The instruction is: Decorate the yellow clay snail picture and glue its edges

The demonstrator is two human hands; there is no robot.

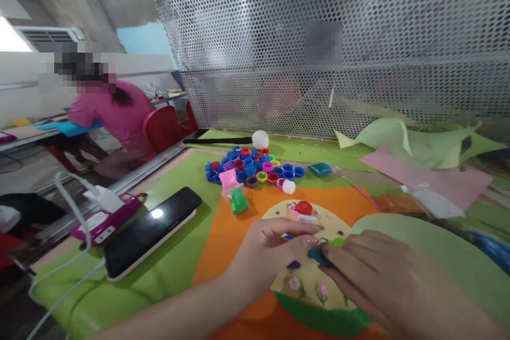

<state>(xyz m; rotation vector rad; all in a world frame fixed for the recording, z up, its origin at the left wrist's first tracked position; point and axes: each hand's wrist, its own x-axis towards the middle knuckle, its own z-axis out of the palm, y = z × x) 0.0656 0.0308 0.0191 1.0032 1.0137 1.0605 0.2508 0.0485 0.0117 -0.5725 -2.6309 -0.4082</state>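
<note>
A round cream disc (330, 289) lies before me, decorated with modelling-clay flowers, a red ball (305, 207) and a green clay band (319, 314) along its near edge. My left hand (274, 244) reaches over the disc from the left, fingers stretched and a little apart, thumb tip close to the middle. From the right, my right hand (370, 265) pinches a teal-blue piece of modelling clay (319, 256) just above or on the disc's surface; I cannot tell which. Both hands hide parts of the decoration.
Several coloured bottle caps (249, 164) and clay packets (238, 200) stand behind the disc. A phone (153, 231) and a purple power strip (105, 220) with cables are at left. Paper scraps (430, 170) lie at right, below a perforated metal panel (319, 37). A person (115, 111) sits far left.
</note>
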